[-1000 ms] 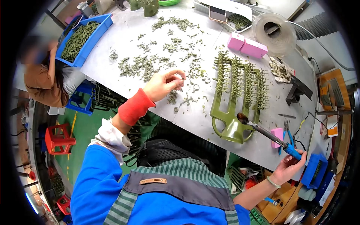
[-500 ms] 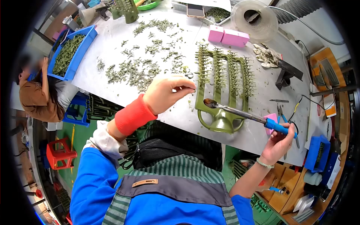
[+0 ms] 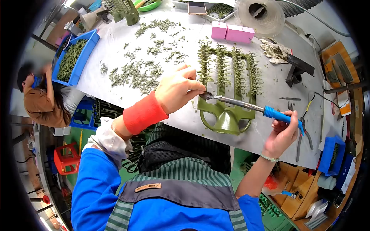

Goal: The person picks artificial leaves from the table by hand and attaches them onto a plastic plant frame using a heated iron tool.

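Note:
My right hand (image 3: 284, 133) is wrapped round the blue handle of a soldering-iron-like tool (image 3: 243, 104), whose dark tip points left. At that tip my left hand (image 3: 181, 87) pinches with thumb and forefinger; whatever sits between them is too small to make out. Just beyond the tool lies a green frame (image 3: 227, 117) with four bars full of small curved green pieces (image 3: 222, 67). Left of the frame, loose green pieces (image 3: 137, 75) are scattered over the metal table (image 3: 181, 127).
Pink blocks (image 3: 233, 32), a stained glove (image 3: 274, 52), a black metal stand (image 3: 296, 69) and pliers (image 3: 302, 140) lie around the frame. A blue tray (image 3: 83, 57) of green pieces stands at the left, near a seated person (image 3: 46, 100). A phone (image 3: 197, 7) lies at the back.
The tool has moved left and up across the frame with my right hand. My left hand has come to the tool's tip, its fingers still pinched. The view has shifted.

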The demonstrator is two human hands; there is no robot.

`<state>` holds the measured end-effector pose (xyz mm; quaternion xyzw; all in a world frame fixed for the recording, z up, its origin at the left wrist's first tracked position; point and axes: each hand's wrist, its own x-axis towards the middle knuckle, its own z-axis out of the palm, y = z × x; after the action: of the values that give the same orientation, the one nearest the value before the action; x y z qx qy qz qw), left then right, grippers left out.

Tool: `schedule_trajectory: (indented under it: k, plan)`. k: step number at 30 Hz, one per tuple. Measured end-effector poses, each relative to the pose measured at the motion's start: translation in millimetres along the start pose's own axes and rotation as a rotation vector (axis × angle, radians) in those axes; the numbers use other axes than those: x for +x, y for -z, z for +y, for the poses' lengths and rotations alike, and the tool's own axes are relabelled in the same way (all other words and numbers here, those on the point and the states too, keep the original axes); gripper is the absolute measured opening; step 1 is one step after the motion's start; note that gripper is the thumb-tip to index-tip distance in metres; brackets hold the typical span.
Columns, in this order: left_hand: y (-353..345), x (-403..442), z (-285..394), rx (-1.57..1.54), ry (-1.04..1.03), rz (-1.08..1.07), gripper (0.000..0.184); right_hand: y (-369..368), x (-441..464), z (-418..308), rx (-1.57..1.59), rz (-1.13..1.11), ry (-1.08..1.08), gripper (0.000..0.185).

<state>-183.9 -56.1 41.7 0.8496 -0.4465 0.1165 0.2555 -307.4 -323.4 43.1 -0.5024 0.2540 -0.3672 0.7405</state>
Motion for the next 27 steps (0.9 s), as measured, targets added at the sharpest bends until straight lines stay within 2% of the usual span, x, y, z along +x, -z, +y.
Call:
schedule_trajectory:
  k: [6, 8, 10, 12, 15, 18, 20, 22, 27]
  plan:
    - [0.9, -0.1, -4.4, -0.058, 0.006, -0.045, 0.012, 10.5, 0.9, -19.6, -0.099, 0.057, 0.101, 0.030]
    - [17.6, -4.6, -7.8, -0.216, 0.131, -0.002, 0.016, 12.5, 2.1, -23.4, -0.049, 0.005, 0.058, 0.035]
    - [40.4, -17.4, -16.6, -0.357, 0.560, 0.003, 0.015, 15.8, 3.4, -26.0, -0.070, 0.006, 0.052, 0.035]
    - [47.7, -43.8, -44.2, -0.217, 0.553, 0.098, 0.013, 19.6, 5.9, -25.2, -0.044, -0.014, 0.051, 0.034]
    - [49.2, -83.0, -57.3, -0.121, 0.513, -0.004, 0.011, 19.0, 6.2, -25.5, -0.031, -0.023, 0.041, 0.032]
    - [35.8, -104.1, -56.4, -0.025, 0.492, 0.034, 0.009, 19.0, 6.2, -24.3, -0.024, -0.019, 0.042, 0.029]
    - [33.4, -108.2, -54.5, -0.011, 0.568, 0.025, 0.009, 18.4, 4.6, -25.3, -0.035, 0.000, 0.041, 0.028]
    - [26.9, -112.7, -56.3, 0.175, 0.611, 0.001, 0.008, 18.8, 3.7, -26.2, -0.027, 0.002, 0.044, 0.028]
    - [16.6, -114.5, -64.4, 0.143, 0.530, 0.046, 0.010, 19.7, 0.4, -31.4, -0.030, 0.003, 0.076, 0.028]
